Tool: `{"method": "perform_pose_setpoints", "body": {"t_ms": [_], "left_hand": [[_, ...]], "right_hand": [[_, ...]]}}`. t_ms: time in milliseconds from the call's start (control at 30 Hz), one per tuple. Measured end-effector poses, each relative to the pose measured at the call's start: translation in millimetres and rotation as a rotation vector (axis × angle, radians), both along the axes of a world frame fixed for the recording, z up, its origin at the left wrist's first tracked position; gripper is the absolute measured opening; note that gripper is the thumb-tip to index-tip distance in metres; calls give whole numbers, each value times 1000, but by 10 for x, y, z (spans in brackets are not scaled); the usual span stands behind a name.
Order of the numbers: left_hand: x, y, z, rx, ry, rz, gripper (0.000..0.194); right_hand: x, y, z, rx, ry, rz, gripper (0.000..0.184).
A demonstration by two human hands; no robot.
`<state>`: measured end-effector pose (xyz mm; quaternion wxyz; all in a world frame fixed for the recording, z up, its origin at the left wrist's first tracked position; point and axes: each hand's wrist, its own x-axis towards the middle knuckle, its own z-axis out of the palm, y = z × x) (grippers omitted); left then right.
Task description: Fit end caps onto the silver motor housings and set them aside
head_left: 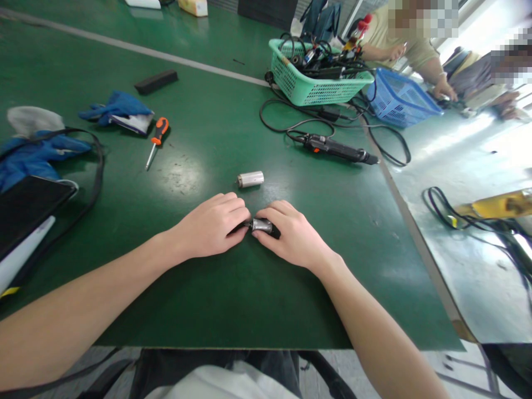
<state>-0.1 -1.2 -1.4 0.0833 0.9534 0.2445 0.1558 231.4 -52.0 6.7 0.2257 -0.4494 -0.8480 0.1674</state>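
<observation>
A black-and-silver part is grasped by the left hand and right hand, near a silver cylinder; room is left before the near edge of the green table, adjoined rightward by another table.

Fingers hold metal part; silver cylinder beyond.

Grn tabletop, gry flr below, brt light upper rt.
</observation>
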Motion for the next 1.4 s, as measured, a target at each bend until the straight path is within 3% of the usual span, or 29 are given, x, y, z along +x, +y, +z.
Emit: {"method": "perform_pose_setpoints", "body": {"t_ms": [1400], "left_hand": [[8, 4, 13, 31, -1, 13, 16]], "right_hand": [[8, -12, -5, -4, 20, -41, 16]]}}
